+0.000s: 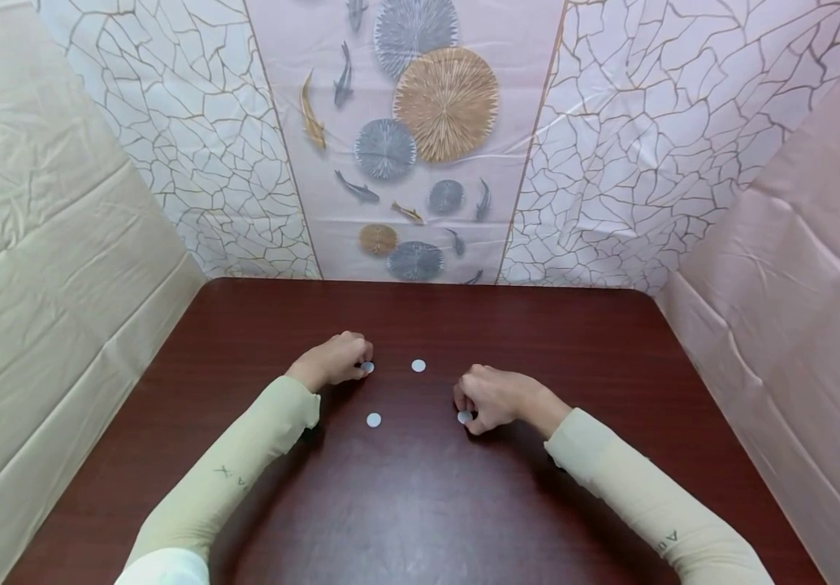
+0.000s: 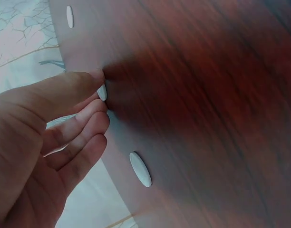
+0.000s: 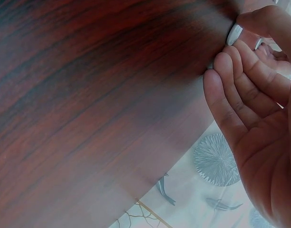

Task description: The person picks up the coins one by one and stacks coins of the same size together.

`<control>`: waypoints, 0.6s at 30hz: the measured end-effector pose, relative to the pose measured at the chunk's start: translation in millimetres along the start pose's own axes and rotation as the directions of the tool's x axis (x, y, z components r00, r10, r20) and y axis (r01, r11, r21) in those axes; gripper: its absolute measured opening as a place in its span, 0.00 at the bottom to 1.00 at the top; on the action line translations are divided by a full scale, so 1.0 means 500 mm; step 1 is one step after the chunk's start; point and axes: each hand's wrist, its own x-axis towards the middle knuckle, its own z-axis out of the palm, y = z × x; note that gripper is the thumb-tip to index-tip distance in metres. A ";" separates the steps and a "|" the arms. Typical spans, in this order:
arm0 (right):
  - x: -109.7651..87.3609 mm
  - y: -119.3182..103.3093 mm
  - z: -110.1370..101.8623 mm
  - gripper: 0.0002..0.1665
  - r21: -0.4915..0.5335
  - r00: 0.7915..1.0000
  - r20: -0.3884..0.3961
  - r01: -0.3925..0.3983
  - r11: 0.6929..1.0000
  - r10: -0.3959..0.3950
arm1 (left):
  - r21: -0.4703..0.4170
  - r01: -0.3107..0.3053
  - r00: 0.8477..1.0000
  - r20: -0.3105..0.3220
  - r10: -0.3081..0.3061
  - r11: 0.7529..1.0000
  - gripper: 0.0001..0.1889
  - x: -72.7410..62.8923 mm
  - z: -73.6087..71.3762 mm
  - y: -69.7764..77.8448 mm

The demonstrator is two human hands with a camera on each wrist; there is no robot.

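Observation:
Small flat white discs lie on a dark red-brown table. At the left, my left hand (image 1: 335, 358) has its thumb and fingertips at opposite edges of one disc (image 1: 367, 367), pinching it at the tabletop; the left wrist view shows this disc (image 2: 102, 91) partly covered by the thumb. Over to the right, my right hand (image 1: 496, 398) pinches another disc (image 1: 465, 417) between thumb and fingers, seen edge-on as a disc (image 3: 234, 34) in the right wrist view. Between the hands lie two untouched discs, a far disc (image 1: 418, 366) and a nearer disc (image 1: 374, 420).
The wood-grained table (image 1: 420, 504) reaches back to a patterned cloth (image 1: 420, 203) with fish and round leaf prints. Plain beige cloth walls (image 1: 62, 284) stand along both sides. Both forearms wear pale sleeves (image 1: 230, 463).

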 end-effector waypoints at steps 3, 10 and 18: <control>0.001 -0.001 0.001 0.06 -0.004 1.000 0.002 -0.001 1.000 0.001 | 0.015 0.005 1.000 0.025 -0.005 1.000 0.05 0.006 0.000 -0.002; 0.001 0.000 -0.004 0.05 0.007 1.000 0.008 -0.014 1.000 0.014 | 0.026 -0.011 0.997 0.072 0.009 1.000 0.06 0.025 -0.015 -0.009; -0.001 -0.003 -0.002 0.06 0.014 1.000 0.010 0.001 1.000 -0.001 | 0.061 -0.030 0.998 0.063 0.026 0.998 0.05 0.034 -0.010 -0.008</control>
